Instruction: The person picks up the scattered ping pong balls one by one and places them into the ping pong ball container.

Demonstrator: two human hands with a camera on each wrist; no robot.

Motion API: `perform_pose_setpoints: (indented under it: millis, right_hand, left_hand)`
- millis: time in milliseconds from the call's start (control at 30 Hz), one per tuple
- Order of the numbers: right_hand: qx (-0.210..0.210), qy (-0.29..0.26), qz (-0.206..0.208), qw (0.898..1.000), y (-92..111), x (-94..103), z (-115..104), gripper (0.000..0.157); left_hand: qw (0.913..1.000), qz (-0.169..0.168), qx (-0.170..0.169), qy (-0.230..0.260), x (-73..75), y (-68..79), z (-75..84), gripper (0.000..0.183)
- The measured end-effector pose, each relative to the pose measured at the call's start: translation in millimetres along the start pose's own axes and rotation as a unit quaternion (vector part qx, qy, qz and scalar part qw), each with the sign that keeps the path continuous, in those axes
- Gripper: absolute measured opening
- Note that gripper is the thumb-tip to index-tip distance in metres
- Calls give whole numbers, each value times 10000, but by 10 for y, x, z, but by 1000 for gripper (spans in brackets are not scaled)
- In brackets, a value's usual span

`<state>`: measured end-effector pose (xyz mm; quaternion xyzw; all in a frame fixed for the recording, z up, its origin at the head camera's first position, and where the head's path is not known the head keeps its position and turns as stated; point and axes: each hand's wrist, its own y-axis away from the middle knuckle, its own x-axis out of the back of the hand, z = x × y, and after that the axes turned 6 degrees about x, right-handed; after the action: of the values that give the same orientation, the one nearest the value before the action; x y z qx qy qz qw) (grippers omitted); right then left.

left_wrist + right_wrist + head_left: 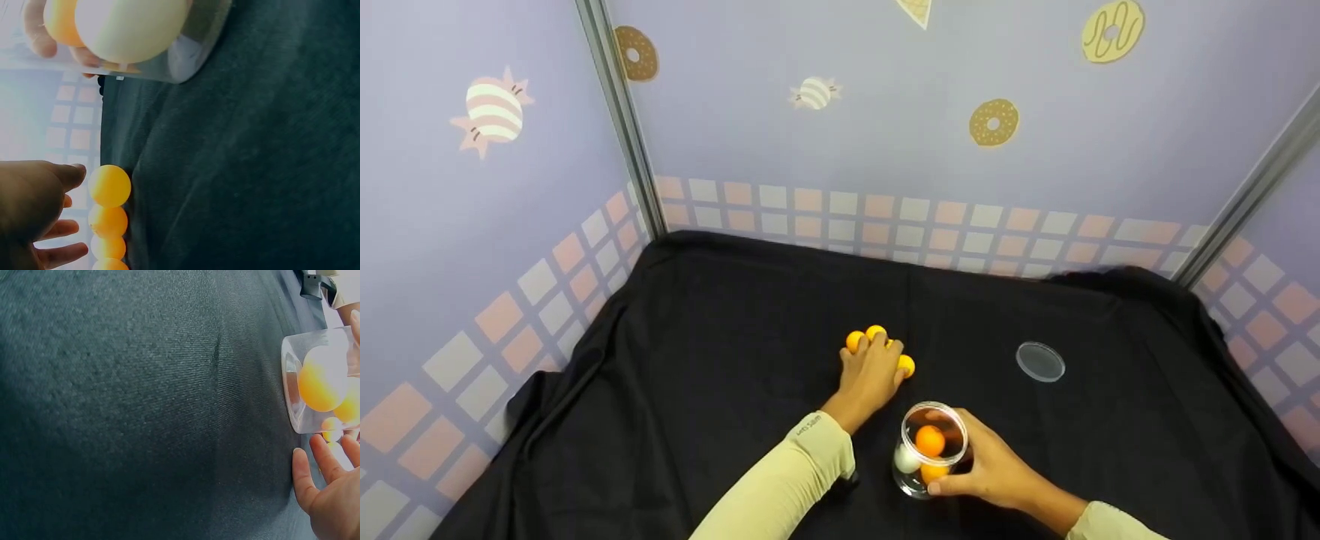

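Observation:
My right hand (997, 466) grips a clear plastic jar (913, 490) with its thumb on the near side. The jar stands upright and lidless, holding an orange ball (930, 441), another orange ball (934, 472) and a white ball (907, 458). Farther forward, my left hand (868, 379) reaches over several yellow-orange table tennis balls (906, 366) on the black cloth. In the left wrist view these balls (109, 186) sit in a row, and the left fingers (63, 256) are spread and extended right beside them. The hand partly hides the row in the head view.
A clear round lid (1040, 362) lies on the black cloth (757, 322), to the right of the balls. Lilac walls (840, 142) with sweet and tile prints enclose the back and sides. The cloth bunches up in folds along the left edge.

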<state>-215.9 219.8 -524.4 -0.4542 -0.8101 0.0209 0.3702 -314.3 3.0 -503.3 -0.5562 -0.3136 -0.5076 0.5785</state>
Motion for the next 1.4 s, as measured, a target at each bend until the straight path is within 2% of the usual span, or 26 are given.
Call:
perform_pose_setpoints:
  millis: [200, 367, 700, 1033, 1400]
  right_hand:
    - [8, -98, -14, 10000, 0, -1, -4, 86]
    - [219, -212, -3, 9995, -7, -4, -7, 85]
    - [259, -32, 68, 9996, -4, -3, -5, 85]
    - [163, -111, 35, 9998, 6, -3, -1, 85]
    - [214, -74, 28, 9997, 7, 0, 10, 85]
  left_hand:
    - [9999, -90, 51, -80, -60, 7, 8, 35]
    - [9999, -7, 48, -138, -101, 12, 21, 37]
    - [9994, 15, 99, -337, -136, 2, 65, 35]
    - [9984, 283, 93, -489, -193, 19, 57, 36]
    - [9970, 580, 51, -516, -229, 20, 67, 28]
